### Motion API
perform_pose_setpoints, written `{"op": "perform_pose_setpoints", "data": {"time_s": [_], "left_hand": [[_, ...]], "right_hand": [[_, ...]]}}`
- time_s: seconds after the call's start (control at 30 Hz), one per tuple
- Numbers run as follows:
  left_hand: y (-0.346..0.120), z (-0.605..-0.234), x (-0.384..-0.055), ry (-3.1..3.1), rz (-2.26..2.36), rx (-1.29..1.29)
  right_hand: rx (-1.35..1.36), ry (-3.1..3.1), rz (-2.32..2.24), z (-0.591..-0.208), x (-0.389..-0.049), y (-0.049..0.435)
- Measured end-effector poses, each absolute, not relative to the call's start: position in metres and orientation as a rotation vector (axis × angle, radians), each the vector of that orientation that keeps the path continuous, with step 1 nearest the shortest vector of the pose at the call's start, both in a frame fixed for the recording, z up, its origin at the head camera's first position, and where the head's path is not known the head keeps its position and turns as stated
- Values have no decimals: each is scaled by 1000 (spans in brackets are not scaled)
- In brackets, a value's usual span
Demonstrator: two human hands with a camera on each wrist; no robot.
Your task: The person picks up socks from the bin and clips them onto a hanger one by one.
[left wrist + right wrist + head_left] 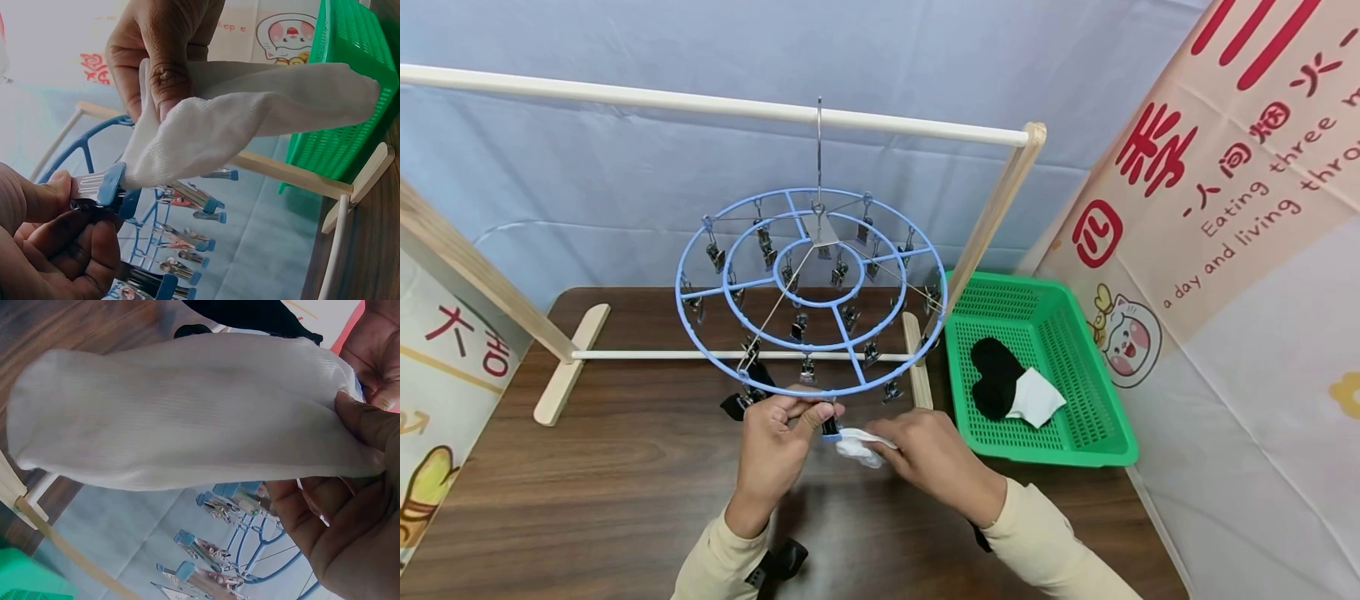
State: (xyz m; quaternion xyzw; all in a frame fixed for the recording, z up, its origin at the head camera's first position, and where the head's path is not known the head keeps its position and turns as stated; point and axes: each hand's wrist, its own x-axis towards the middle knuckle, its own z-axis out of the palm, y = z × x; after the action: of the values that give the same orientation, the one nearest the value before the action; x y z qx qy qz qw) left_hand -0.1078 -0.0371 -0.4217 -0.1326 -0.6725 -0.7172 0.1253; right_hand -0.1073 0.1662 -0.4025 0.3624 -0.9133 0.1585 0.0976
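Between thumb and fingers my left hand (pixel 777 446) pinches a metal clip (pixel 94 187) with blue tips, hanging from the front rim of a round blue drying hanger (pixel 808 390). A white sock (pixel 200 134) has its cuff edge right at the clip's blue tips. My right hand (pixel 936 457) pinches this sock near the cuff, and the rest of it dangles down, as the right wrist view shows. Left of my left hand, a black sock (pixel 733 407) hangs under the hanger's rim.
The hanger hooks over a white rail (pixel 700 102) on a wooden stand (pixel 1000 208). To the right, a green basket (pixel 1112 425) holds a black sock (pixel 995 379) and a white sock (pixel 1036 397). Several clips dangle from the hanger's rings. A patterned cloth (pixel 1262 292) rises at the right.
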Motion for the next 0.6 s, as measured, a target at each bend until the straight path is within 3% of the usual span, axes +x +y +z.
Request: {"op": "perform_pose_setpoints", "data": {"time_s": [0.6], "left_hand": [[-39, -420, -107, -2019, -2111, -389]], "right_hand": [[1119, -2652, 474, -406, -110, 154]]}}
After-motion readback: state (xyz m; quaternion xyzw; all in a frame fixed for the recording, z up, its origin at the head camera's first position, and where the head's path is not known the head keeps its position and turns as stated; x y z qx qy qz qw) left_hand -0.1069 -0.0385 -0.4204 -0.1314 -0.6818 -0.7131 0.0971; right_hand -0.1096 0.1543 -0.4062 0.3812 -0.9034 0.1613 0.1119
